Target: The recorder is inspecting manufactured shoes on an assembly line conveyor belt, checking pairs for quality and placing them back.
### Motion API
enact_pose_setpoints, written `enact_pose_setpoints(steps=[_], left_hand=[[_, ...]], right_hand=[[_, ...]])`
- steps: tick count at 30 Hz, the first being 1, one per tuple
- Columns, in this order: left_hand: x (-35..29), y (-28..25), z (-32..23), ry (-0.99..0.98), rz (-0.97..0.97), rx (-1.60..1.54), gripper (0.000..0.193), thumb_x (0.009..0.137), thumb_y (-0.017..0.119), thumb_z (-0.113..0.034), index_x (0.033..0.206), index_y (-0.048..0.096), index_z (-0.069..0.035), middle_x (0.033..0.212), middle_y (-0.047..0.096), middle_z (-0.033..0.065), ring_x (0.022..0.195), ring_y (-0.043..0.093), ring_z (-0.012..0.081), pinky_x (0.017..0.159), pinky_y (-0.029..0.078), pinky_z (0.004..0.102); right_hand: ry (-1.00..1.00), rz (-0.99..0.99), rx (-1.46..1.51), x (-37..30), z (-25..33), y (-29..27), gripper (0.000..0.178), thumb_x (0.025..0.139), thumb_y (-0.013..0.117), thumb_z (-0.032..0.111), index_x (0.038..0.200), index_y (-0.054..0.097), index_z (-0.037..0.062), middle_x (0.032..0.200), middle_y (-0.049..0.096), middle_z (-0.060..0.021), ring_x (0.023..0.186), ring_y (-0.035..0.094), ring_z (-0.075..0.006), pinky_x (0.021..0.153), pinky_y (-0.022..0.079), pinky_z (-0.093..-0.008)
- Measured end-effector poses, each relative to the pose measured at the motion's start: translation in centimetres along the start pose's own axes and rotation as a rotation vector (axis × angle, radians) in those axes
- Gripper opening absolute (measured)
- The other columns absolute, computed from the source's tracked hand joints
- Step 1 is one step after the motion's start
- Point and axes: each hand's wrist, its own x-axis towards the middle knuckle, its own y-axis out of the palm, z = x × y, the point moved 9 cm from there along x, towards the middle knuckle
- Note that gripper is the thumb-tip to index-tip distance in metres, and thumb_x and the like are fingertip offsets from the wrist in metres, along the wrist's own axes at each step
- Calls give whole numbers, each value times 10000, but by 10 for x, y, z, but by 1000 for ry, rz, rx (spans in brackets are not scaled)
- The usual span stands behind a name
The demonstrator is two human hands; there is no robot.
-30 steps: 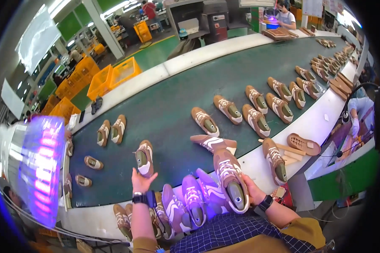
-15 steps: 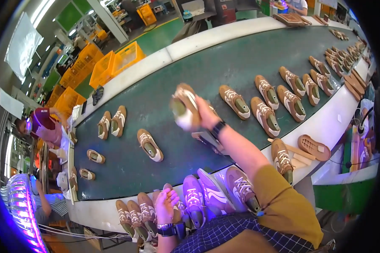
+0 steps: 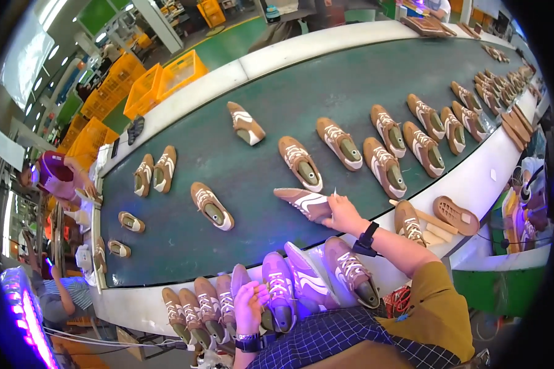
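Observation:
My right hand (image 3: 346, 216) grips the heel end of a brown sneaker (image 3: 303, 201) with white side stripes, lying tilted on its side at the near edge of the green belt (image 3: 184, 258). My left hand (image 3: 250, 305) is raised, its fingers loosely curled, with nothing visible in it. Beside that hand, under purple light, stand a laced sneaker (image 3: 279, 283) and one turned on its side (image 3: 311, 280). Another sneaker (image 3: 352, 270) stands nearest my right forearm. Just beyond the gripped sneaker sits an upright one (image 3: 300, 161); farther across, one rests on its side (image 3: 246, 125).
Several sneakers stand along the white ledge (image 3: 135, 310) and down the belt's right side. Loose soles (image 3: 456, 215) lie on the ledge at right. A purple lamp (image 3: 28, 320) stands at lower left. A co-worker (image 3: 61, 175) is at the left end; yellow crates (image 3: 181, 74) stand beyond the belt.
My right hand has let go of the sneaker it carried, which now lies farther across the belt. The hand has come back nearer and grips another sneaker. My left hand stays near the ledge.

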Motion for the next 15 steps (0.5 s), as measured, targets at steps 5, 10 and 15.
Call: enact_pose_setpoints(steps=[5,10,15], left_hand=[[8,34,-2,23,78,69,270,874,550,-180,1064,532,11,953,607,164,850,605,248,752,513,366],[0,47,-5,61,157,42,255,887,542,-145,1078,541,24,964,613,146,888,606,227,792,500,345],[7,51,-3,33,93,58,280,872,545,-161,1098,528,4,994,600,168,898,590,260,808,485,375]], right_hand=[[83,307,21,15,-38,45,546,643,728,303,1015,481,-11,977,584,-236,885,586,-397,788,475,-436],[28,441,156,24,-44,54,540,672,718,409,945,541,-22,864,629,-238,797,624,-374,717,496,-417],[440,501,934,20,-27,54,421,740,730,352,928,621,-9,812,646,-80,720,607,-147,659,489,-292]])
